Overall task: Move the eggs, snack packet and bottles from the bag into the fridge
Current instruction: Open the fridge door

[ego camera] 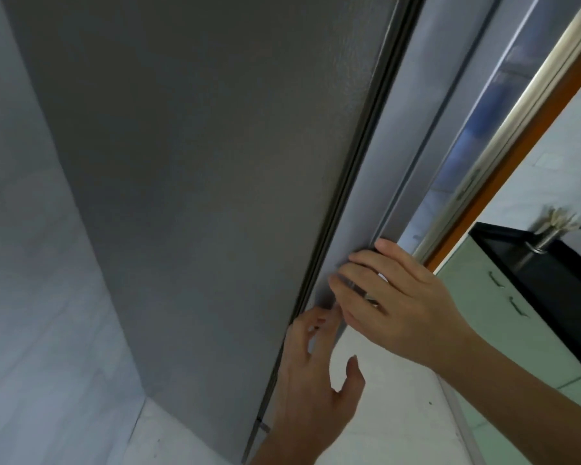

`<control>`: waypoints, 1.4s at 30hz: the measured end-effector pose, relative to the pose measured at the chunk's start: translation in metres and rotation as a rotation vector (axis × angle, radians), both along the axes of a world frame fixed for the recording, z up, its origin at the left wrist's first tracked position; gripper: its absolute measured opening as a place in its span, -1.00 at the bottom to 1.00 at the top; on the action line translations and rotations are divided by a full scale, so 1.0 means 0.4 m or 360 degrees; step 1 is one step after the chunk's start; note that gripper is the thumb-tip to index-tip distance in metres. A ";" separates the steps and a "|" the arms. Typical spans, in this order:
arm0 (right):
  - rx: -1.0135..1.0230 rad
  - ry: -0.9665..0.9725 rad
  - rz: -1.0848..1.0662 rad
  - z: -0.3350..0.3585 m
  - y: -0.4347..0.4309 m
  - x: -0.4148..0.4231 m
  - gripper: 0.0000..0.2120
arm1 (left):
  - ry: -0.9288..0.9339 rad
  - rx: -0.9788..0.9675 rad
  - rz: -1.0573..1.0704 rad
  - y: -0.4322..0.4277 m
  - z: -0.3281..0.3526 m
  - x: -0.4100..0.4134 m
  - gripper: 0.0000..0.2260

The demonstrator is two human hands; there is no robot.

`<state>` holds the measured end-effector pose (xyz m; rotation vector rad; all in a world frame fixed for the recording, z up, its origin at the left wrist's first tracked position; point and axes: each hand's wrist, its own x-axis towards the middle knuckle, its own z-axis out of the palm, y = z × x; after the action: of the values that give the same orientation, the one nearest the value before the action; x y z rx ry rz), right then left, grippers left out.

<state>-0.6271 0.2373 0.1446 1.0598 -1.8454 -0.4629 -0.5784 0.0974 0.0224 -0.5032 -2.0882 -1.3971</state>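
Room: pale wall (31,229) at left, white floor (393,414) below, black desk (550,273) on green cabinets (503,330) at right.
Fridge (198,179): one grey unit, seen from its side; it fills the centre.
Door (383,196): one, its edge beside a dark seal (359,156).
Left hand (312,380): fingers (311,322) curled, apart from the thumb, tips at the seal just below the right hand.
Right hand (396,297): fingers (356,280) spread, laid flat on the door edge; nothing clamped.
Holder (547,236): one metal cup with utensils, on the desk.
Eggs, packet, bottles, bag: not visible.
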 end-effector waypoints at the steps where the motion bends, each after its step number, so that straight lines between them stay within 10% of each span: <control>1: 0.0016 0.0001 0.0023 0.000 0.006 -0.005 -0.92 | -0.0011 0.0031 -0.0007 0.006 -0.003 0.001 -0.36; 28: -0.0219 0.0045 -0.0502 -0.068 0.330 0.196 -0.80 | 0.0184 -0.0435 -0.0781 0.174 -0.013 0.041 -0.40; 42: -0.0910 -0.0364 -0.0918 -0.178 0.469 0.265 -0.68 | 0.0221 -0.0975 -0.0430 0.376 0.085 -0.277 -0.31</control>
<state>-0.5209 0.4249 0.0735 0.1905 -2.2940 -0.1144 -0.6891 0.2476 0.0563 -1.1263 -2.3764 -0.7918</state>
